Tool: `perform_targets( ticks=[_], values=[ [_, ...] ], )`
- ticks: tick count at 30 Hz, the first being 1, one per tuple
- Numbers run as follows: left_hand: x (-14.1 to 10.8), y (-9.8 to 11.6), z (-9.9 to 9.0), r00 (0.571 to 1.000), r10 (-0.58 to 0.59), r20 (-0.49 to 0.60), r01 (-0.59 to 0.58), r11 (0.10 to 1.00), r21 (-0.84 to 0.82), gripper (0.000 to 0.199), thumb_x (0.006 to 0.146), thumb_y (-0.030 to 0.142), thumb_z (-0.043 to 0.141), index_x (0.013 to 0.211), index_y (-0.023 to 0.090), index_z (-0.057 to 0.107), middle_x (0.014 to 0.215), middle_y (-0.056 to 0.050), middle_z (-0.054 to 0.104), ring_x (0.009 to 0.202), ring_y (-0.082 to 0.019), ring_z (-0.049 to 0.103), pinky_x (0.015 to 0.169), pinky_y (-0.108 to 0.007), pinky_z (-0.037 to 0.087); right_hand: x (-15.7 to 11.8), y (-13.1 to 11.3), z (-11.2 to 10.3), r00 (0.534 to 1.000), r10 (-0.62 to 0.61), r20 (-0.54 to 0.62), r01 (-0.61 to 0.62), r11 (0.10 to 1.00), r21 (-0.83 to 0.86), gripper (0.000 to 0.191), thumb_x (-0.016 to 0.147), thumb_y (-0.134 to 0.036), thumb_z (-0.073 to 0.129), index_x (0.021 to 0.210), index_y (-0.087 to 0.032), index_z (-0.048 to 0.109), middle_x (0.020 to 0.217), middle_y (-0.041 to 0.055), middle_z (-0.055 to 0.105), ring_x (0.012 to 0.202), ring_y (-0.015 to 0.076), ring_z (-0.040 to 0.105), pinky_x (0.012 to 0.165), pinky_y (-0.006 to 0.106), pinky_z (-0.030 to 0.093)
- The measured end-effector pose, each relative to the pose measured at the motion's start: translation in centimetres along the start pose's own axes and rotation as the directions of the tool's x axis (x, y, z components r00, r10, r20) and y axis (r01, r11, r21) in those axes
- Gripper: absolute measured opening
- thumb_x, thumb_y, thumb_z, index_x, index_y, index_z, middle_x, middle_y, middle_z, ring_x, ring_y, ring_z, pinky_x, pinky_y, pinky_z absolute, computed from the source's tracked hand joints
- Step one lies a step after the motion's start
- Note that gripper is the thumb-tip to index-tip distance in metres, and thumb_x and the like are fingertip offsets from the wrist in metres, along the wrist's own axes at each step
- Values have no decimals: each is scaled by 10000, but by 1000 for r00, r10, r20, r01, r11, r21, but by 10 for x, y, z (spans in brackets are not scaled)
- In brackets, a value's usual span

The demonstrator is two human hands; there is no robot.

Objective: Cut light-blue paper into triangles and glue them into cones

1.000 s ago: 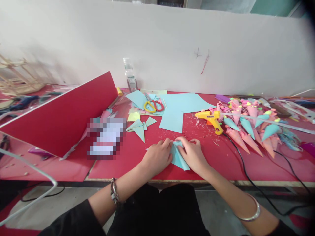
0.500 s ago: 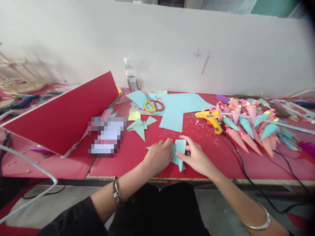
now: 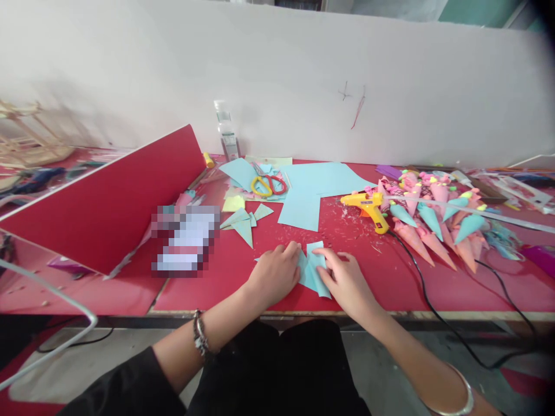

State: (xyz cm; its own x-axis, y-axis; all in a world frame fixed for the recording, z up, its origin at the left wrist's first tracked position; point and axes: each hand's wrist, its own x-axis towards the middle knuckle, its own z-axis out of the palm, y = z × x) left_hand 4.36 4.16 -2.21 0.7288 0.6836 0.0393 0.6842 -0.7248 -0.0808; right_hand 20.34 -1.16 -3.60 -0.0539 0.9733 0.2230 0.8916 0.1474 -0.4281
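Observation:
A folded piece of light blue paper (image 3: 310,276) lies on the red table near its front edge. My left hand (image 3: 277,271) presses on the paper's left part, its fingers curled together. From the right, my right hand (image 3: 344,280) pinches a raised flap of the same paper between thumb and fingers. Part of the paper is hidden under my left hand. Beyond my hands lies a larger blue sheet (image 3: 299,211). Cut blue-green paper pieces (image 3: 243,225) rest to the left of it.
Scissors with yellow and red handles (image 3: 277,185) lie on paper scraps. A yellow glue gun (image 3: 368,209), its cord trailing, is beside a pile of pink and blue cones (image 3: 427,231). A blurred phone (image 3: 188,240) and red board (image 3: 108,202) stand left; a bottle (image 3: 229,138) is behind.
My right hand has bent the raised paper flap over, down and to the right. My left hand keeps its hold. The whole view has shifted slightly.

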Motion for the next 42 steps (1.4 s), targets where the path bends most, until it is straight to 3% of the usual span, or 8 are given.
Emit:
perform_targets(
  ticks=[8, 14, 22, 27, 33, 36, 39, 42],
  values=[
    [0, 0, 0, 1000, 5, -13, -5, 1000, 25, 440, 857, 252, 375, 1264, 86, 397, 1102, -121, 520, 866, -214, 550, 627, -299, 482, -13, 2, -2, 999, -33, -20, 31, 997, -68, 217, 848, -132, 422, 884, -235, 610, 834, 10, 701, 735, 171, 623, 878, 354, 326],
    [-1, 0, 0, 1000, 16, -24, -15, 999, 35, 436, 863, 251, 364, 1260, 76, 410, 1100, -116, 526, 847, -216, 554, 613, -309, 484, -26, 6, -3, 997, -56, -44, 45, 974, -221, 215, 851, -128, 424, 923, -202, 612, 815, 31, 707, 697, 171, 631, 901, 366, 316],
    [0, 0, 1, 1000, 16, -21, -15, 999, 35, 437, 866, 247, 366, 1265, 73, 403, 1105, -125, 520, 870, -215, 548, 641, -311, 477, -47, 14, -6, 992, -69, -109, 37, 960, -277, 231, 851, -108, 415, 945, -183, 612, 763, 22, 698, 675, 158, 622, 879, 349, 333],
    [0, -1, 3, 999, 10, -32, -8, 999, 42, 438, 863, 250, 361, 1266, 83, 405, 1113, -122, 518, 868, -208, 548, 638, -302, 472, -57, 21, -8, 980, -88, -179, 35, 959, -281, 246, 850, -126, 400, 902, -179, 635, 756, 35, 690, 636, 172, 606, 770, 338, 400],
    [-2, -2, 2, 997, -2, -77, 1, 1000, -15, 429, 870, 244, 370, 1259, 65, 397, 1068, -127, 536, 919, -233, 537, 711, -342, 451, -55, 19, -16, 991, 42, -131, -39, 999, 28, 209, 851, -186, 417, 899, -205, 619, 862, 29, 681, 796, 188, 615, 685, 281, 458],
    [-7, -1, -8, 986, 5, -165, -35, 982, -183, 389, 900, 285, 341, 1246, 125, 418, 1082, -102, 553, 996, -239, 510, 843, -405, 388, -44, 9, -20, 990, 53, -132, -20, 970, 244, 205, 861, -205, 425, 964, -217, 602, 968, 23, 668, 882, 148, 613, 744, 225, 466],
    [-13, 2, -19, 973, 30, -229, -131, 888, -441, 402, 891, 382, 370, 1239, 185, 411, 1041, -63, 584, 1005, -213, 514, 916, -428, 326, -33, -5, -20, 992, -2, -128, 49, 929, 368, 214, 858, -201, 444, 1019, -232, 582, 1004, 11, 657, 933, 129, 601, 796, 202, 456],
    [-17, 3, -25, 968, -2, -251, -167, 739, -653, 434, 837, 327, 488, 1235, 182, 390, 898, -29, 603, 827, -164, 563, 827, -360, 401, -26, -18, -16, 988, -73, -135, 125, 892, 434, 228, 855, -176, 442, 1037, -240, 563, 1006, 6, 650, 943, 124, 594, 814, 203, 454]
  ],
)
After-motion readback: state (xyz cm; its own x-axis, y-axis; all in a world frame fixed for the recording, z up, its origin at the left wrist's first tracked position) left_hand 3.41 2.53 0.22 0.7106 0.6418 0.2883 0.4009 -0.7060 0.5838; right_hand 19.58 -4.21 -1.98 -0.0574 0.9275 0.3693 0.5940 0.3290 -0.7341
